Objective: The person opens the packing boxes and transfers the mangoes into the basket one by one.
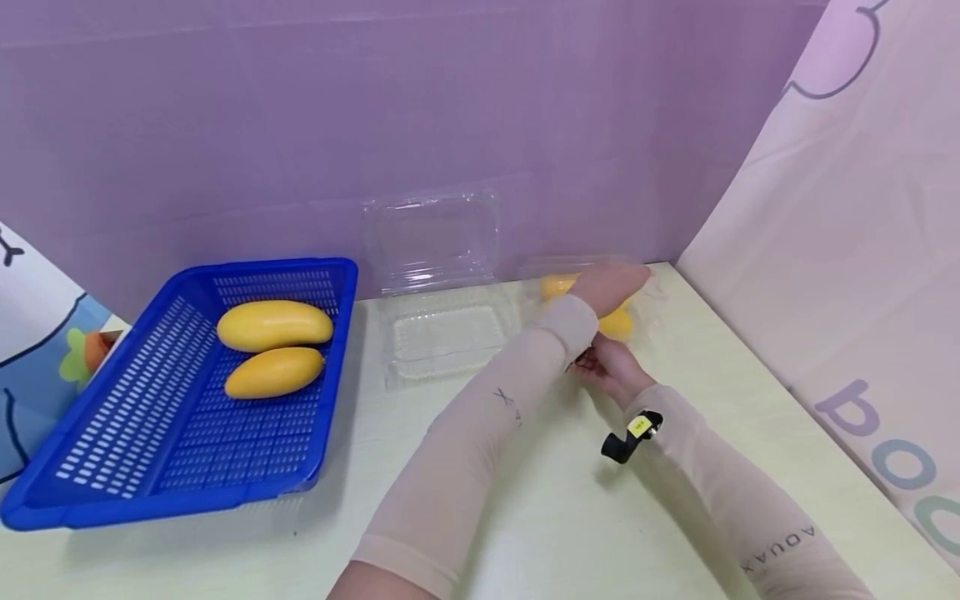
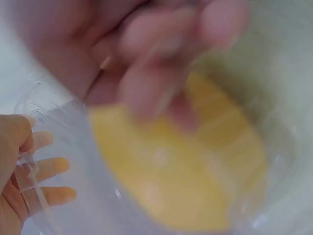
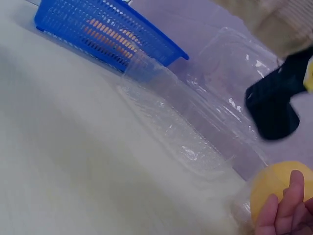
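Note:
In the head view, my left hand (image 1: pixel 613 285) reaches across a clear plastic clamshell box (image 1: pixel 536 265) at the back right. Its fingers grip the box's clear rim (image 2: pixel 30 176) and show through the plastic in the left wrist view. Yellow fruit (image 1: pixel 617 323) like a mango lies in this box, partly covered by my left hand and sleeve. My right hand (image 1: pixel 617 367) is close below the left wrist at the box's front side. Its loosely bent fingers (image 3: pixel 287 208) overlap the yellow fruit in the right wrist view, with the thumb hidden.
A second clamshell box (image 1: pixel 450 329) stands with its lid (image 1: pixel 435 237) raised against the purple backdrop (image 1: pixel 420 100). On the left, a blue basket (image 1: pixel 318 417) holds two yellow mangoes (image 1: pixel 273 325). A pale wall cloth (image 1: pixel 847 275) borders the table's right edge.

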